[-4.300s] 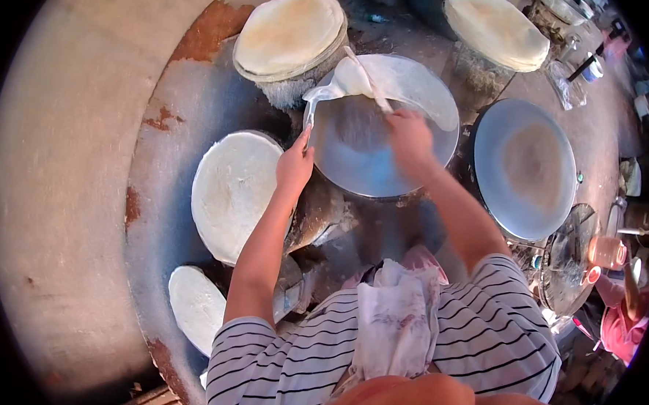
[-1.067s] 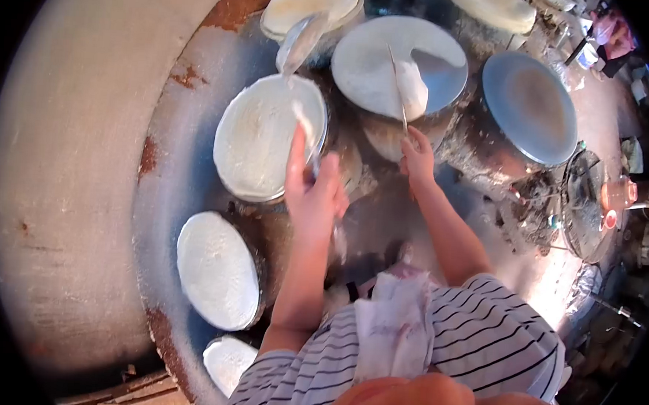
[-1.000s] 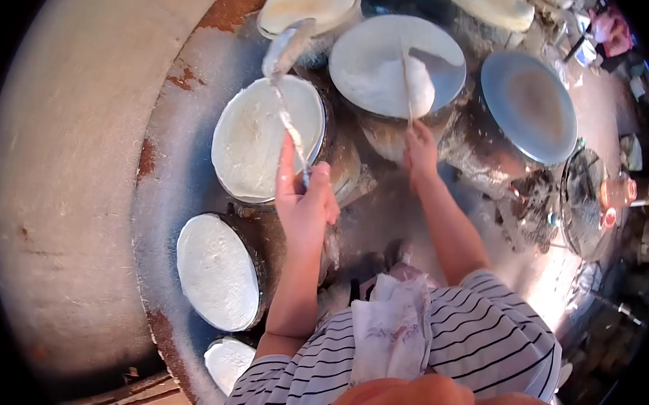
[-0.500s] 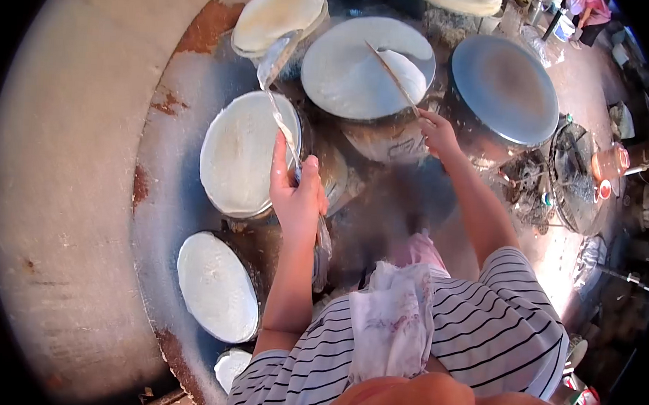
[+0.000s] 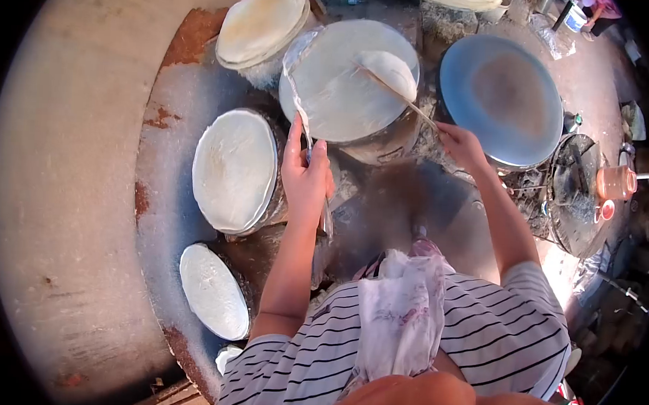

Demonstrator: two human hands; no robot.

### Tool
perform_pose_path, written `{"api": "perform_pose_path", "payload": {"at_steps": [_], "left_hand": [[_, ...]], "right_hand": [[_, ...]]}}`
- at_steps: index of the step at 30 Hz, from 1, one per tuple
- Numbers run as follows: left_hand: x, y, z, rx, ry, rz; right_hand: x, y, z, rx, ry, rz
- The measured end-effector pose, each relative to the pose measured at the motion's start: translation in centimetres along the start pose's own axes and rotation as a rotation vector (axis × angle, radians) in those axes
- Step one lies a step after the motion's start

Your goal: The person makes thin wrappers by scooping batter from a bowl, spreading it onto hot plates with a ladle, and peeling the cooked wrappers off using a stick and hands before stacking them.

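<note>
My left hand (image 5: 307, 176) is closed round the handle of a metal ladle (image 5: 299, 91) smeared with white batter. The ladle's bowl is at the left edge of a round griddle (image 5: 319, 103) covered in a thin white layer. A thin wooden stick (image 5: 400, 96) is gripped in my right hand (image 5: 459, 145). Its tip meets a thicker white patch of batter (image 5: 390, 68) on the griddle's upper right; whether this is wet or a lifted fold, I cannot tell.
A griddle with a brown centre (image 5: 510, 91) stands at right. Pale round flatbreads lie at upper left (image 5: 262, 23), left (image 5: 234, 170) and lower left (image 5: 215, 291). A reddish plastic jar (image 5: 616, 183) sits far right. Another person (image 5: 602, 10) is partly visible at top right.
The ladle has gone from above the left flatbreads to the griddle's left edge. The stick's tip has shifted down across the griddle, and the white patch's shape has altered. The camera view has moved slightly.
</note>
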State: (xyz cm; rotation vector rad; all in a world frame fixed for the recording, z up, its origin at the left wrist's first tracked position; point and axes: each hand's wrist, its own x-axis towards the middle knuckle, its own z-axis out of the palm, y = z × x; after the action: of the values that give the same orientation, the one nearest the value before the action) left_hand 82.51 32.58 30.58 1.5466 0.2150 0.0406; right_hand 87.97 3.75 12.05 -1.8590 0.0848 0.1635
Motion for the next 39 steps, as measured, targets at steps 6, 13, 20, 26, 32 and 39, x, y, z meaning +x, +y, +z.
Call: {"api": "perform_pose_path", "payload": {"at_steps": [6, 13, 20, 26, 32, 39], "left_hand": [[2.3, -0.4, 6.3, 0.042, 0.024, -0.031], [5.0, 0.8, 5.3, 0.110, -0.054, 0.001], [11.7, 0.5, 8.2, -0.418, -0.249, -0.303], [12.9, -0.1, 3.6, -0.808, -0.133, -0.552], [12.7, -0.7, 3.0, -0.861, -0.084, -0.534], [13.6, -2.3, 3.4, -0.952, -0.062, -0.546]], "right_hand": [[7.4, -6.4, 3.6, -0.668, -0.016, -0.208], [2.4, -4.1, -0.5, -0.502, 0.116, -0.050], [5.4, -4.9, -1.2, -0.673, 0.118, -0.036], [4.1, -3.6, 0.0, -0.580, 0.116, -0.276], [7.3, -5.7, -2.5, -0.524, -0.047, -0.360], [0.1, -4.7, -1.7, -0.231, 0.059, 0.002]]}}
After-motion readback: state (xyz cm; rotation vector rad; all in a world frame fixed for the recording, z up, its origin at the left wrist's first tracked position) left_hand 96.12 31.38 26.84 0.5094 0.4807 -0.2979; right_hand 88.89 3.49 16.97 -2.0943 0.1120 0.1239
